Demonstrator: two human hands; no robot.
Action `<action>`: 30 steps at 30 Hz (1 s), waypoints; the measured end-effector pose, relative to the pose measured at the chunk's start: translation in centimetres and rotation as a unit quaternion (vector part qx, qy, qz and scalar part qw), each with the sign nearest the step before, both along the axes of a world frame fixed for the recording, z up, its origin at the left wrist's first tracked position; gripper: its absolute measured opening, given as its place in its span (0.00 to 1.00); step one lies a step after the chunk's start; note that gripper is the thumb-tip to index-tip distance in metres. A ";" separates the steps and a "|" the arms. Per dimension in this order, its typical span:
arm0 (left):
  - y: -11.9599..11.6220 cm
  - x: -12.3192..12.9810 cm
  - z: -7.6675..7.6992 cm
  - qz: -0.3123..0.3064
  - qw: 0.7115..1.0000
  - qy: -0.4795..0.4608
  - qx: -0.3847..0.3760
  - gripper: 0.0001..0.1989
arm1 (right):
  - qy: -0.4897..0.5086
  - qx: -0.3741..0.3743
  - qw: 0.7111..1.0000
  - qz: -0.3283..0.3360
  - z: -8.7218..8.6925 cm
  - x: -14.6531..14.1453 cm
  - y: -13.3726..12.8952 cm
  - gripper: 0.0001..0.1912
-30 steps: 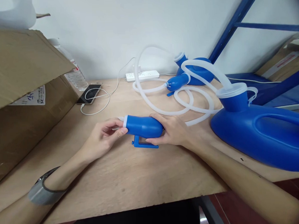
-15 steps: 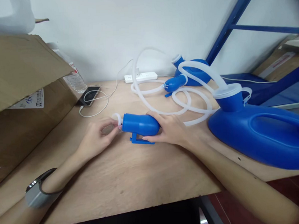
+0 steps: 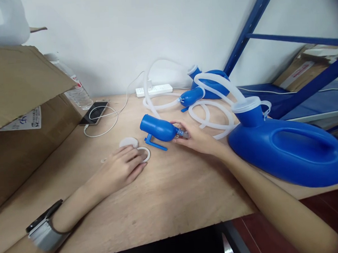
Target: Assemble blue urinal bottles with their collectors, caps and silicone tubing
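My right hand [image 3: 193,137] is closed around the tube joint at the narrow end of a blue funnel piece [image 3: 159,129]. The piece's wide mouth faces left, and a blue clip arm [image 3: 156,143] hangs under it. My left hand [image 3: 126,167] rests palm down over a white cap [image 3: 129,142] and its ring [image 3: 148,154] on the table, fingers closed on the ring. A large blue bottle [image 3: 286,150] with a white lid [image 3: 245,104] lies at the right, a translucent hose [image 3: 223,80] running from its lid.
Behind are a second blue bottle [image 3: 212,82], another blue funnel piece [image 3: 192,96] and a white power strip [image 3: 154,90]. At left are a cardboard box [image 3: 31,149], a water bottle [image 3: 81,96] and a phone [image 3: 96,113]. A blue shelf frame [image 3: 305,85] stands right.
The white cap and ring are off the funnel piece's mouth and lie on the table under my left hand. My right hand has shifted from the piece's body to its tube end.
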State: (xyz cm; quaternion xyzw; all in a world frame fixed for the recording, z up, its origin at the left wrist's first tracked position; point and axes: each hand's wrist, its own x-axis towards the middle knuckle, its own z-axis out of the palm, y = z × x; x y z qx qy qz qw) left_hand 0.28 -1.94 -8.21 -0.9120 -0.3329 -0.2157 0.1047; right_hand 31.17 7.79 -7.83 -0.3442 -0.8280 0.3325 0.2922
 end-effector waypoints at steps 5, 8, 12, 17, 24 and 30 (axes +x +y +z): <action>1.2 -1.8 -0.5 0.133 0.987 -0.043 -0.075 0.16 | -0.066 0.135 0.988 -0.015 -0.3 -0.3 -0.2 0.28; 1.4 -2.3 -0.1 0.196 0.973 -0.095 -0.077 0.15 | -0.050 0.161 0.985 -0.024 -0.9 -0.8 -0.5 0.28; 0.1 -0.4 1.1 0.170 0.963 -0.187 -0.095 0.14 | 0.019 0.139 0.989 -0.045 -1.0 -2.3 -1.8 0.30; -0.8 4.7 2.3 0.170 0.854 -0.340 -0.355 0.21 | 0.174 0.024 0.982 -0.063 0.4 -4.3 -3.8 0.34; 1.8 8.1 1.9 0.099 0.700 -0.525 -0.473 0.23 | 0.223 -0.033 0.974 -0.019 -0.2 -4.8 -4.2 0.37; 2.1 7.7 1.0 0.094 0.707 -0.510 -0.480 0.21 | 0.203 0.001 0.979 0.003 -0.7 -5.0 -4.3 0.36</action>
